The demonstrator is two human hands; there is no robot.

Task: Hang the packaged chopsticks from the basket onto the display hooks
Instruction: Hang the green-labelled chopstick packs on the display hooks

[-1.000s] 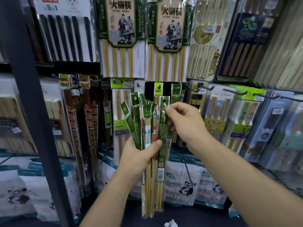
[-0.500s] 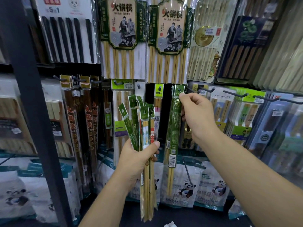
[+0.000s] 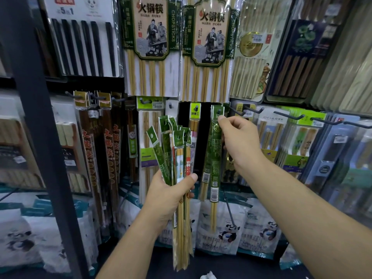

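The right hand (image 3: 239,141) pinched, between thumb and forefinger, the green header of a narrow green-sleeved pack of pale bamboo chopsticks (image 3: 214,158); that header sat right at the tip of a short dark metal display hook (image 3: 219,112), though whether its hole was fully over the hook could not be told; the pack hung straight down from there, a barcode label low on its sleeve and bare stick ends below.

Just left of it and nearer, the left hand (image 3: 167,196) was clenched around a fanned bundle of green-headed chopstick packs (image 3: 177,158), thumb across the front, headers splayed upward, stick ends pointing down; bundle and hanging pack were apart.

Between them, farther back, a slim pack with a yellow-green header (image 3: 194,113) hung on its own peg; above hung two large clear packs with beige-and-green labels (image 3: 151,47); far right, long dark hooks (image 3: 287,115) carried lime-headed packs; below lay white panda-printed bags (image 3: 227,224); a dark metal upright post (image 3: 36,117) stood near left.
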